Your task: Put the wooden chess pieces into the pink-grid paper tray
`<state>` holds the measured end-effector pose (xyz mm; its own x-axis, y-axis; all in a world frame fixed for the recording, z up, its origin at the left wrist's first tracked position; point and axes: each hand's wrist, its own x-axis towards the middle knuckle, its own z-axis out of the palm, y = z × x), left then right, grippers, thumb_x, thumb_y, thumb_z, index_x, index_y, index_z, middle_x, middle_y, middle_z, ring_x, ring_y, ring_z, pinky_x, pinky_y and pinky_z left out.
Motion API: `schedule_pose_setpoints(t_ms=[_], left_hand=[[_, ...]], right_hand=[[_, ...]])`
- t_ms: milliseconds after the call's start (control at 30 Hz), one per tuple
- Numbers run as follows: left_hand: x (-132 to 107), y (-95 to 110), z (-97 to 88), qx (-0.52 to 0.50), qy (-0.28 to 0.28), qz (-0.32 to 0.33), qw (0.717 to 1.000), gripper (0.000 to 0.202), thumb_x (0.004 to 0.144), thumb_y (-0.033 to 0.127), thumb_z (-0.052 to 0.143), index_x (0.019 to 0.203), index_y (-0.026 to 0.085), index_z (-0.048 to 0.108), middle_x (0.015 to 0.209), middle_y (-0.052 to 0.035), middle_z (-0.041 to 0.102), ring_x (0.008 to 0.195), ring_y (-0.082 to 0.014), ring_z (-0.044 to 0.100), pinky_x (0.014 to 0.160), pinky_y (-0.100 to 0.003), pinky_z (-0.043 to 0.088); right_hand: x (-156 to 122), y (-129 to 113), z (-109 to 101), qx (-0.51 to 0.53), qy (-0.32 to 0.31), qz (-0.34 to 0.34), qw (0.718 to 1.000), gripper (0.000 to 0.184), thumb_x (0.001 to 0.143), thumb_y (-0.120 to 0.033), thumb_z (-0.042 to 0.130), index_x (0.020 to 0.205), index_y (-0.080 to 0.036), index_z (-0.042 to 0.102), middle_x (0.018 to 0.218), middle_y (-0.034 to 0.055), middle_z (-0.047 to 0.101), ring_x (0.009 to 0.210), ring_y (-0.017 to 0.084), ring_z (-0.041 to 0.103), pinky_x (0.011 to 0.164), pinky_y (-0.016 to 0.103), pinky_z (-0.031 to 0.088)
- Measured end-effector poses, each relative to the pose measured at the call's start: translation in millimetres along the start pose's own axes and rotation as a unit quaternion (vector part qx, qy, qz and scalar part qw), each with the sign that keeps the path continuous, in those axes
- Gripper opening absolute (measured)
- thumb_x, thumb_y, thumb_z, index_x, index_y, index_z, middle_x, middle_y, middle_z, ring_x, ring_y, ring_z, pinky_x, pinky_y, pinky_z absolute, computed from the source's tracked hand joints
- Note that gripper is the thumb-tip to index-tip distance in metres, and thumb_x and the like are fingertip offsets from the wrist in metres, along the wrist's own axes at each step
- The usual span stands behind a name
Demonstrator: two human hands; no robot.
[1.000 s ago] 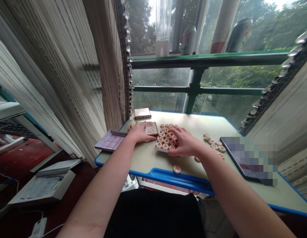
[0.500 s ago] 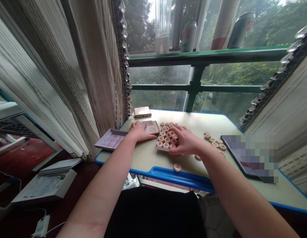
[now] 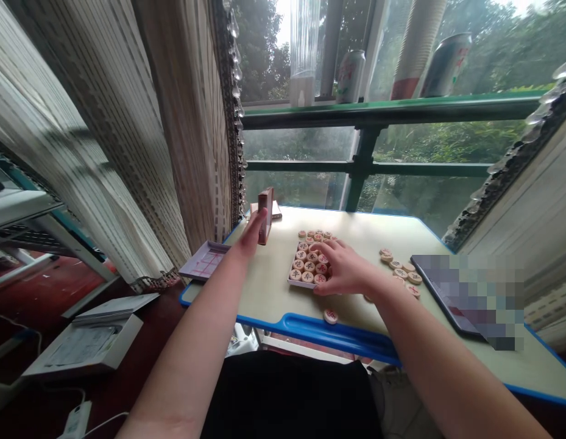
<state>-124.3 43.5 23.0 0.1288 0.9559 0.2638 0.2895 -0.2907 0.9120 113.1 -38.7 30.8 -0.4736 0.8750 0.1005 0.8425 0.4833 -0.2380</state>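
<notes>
My left hand is closed on a thin, flat box, holding it on edge above the left part of the table. My right hand curves over the right side of a shallow tray, thumb at the near edge and fingers reaching over the top. Rows of round wooden Chinese chess pieces fill the visible part of this tray; the rest is under my hand. Beyond its far edge lie several loose pieces.
A similar flat box lies at the back left. To the left rests a pale lilac lid with red lines inside. More loose pieces lie beside a dark tablet. One piece sits near the blue front edge.
My left hand has lifted the flat box from the table and tipped it upright, moving slightly away from the tray. My right hand stays at the tray.
</notes>
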Motion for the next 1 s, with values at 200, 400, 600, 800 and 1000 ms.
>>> schedule_pose_setpoints(t_ms=[200, 400, 600, 800, 1000], left_hand=[[-22, 21, -3.1, -0.218, -0.093, 0.044, 0.97, 0.088, 0.076, 0.082, 0.012, 0.139, 0.026, 0.04, 0.133, -0.0089, 0.054, 0.117, -0.0324, 0.052, 0.088, -0.05, 0.047], [-26, 18, -3.1, -0.352, -0.195, 0.061, 0.913, 0.082, 0.073, 0.082, 0.031, 0.133, 0.028, 0.048, 0.139, -0.0061, 0.049, 0.125, -0.0345, 0.046, 0.094, -0.054, 0.044], [-17, 9, 6.2, -0.292, -0.116, 0.029, 0.949, 0.082, 0.075, 0.079, 0.032, 0.13, 0.02, 0.051, 0.129, -0.0104, 0.058, 0.125, -0.0315, 0.047, 0.101, -0.052, 0.04], [-8, -4, 15.5, -0.367, -0.105, -0.011, 0.924, 0.087, 0.072, 0.075, 0.045, 0.127, 0.009, 0.052, 0.116, -0.0165, 0.064, 0.117, -0.0338, 0.053, 0.101, -0.049, 0.04], [-3, -11, 18.9, -0.291, -0.043, 0.058, 0.954, 0.089, 0.068, 0.073, 0.054, 0.134, 0.014, 0.045, 0.126, -0.0141, 0.059, 0.124, -0.0329, 0.047, 0.104, -0.046, 0.034]], right_hand=[[1, -9, 5, 0.0, -0.005, -0.014, 1.0, 0.09, 0.055, -0.057, 0.071, 0.132, -0.021, 0.046, 0.134, 0.0147, 0.047, 0.123, 0.037, 0.04, 0.1, 0.051, 0.037], [6, -10, 13, 0.012, -0.003, -0.03, 0.999, 0.086, 0.055, -0.059, 0.071, 0.13, -0.024, 0.047, 0.134, 0.0137, 0.047, 0.123, 0.037, 0.04, 0.097, 0.052, 0.038], [12, -10, 15, 0.01, -0.005, -0.023, 1.0, 0.088, 0.058, -0.061, 0.068, 0.133, -0.022, 0.046, 0.14, 0.0144, 0.042, 0.128, 0.038, 0.036, 0.102, 0.054, 0.033], [19, -4, 22, 0.01, 0.022, -0.021, 0.999, 0.092, 0.058, -0.064, 0.067, 0.136, -0.021, 0.045, 0.143, 0.015, 0.041, 0.132, 0.038, 0.033, 0.105, 0.056, 0.03], [19, -1, 20, 0.01, 0.054, -0.036, 0.998, 0.094, 0.059, -0.063, 0.069, 0.137, -0.018, 0.044, 0.145, 0.0155, 0.039, 0.136, 0.037, 0.028, 0.109, 0.054, 0.025]])
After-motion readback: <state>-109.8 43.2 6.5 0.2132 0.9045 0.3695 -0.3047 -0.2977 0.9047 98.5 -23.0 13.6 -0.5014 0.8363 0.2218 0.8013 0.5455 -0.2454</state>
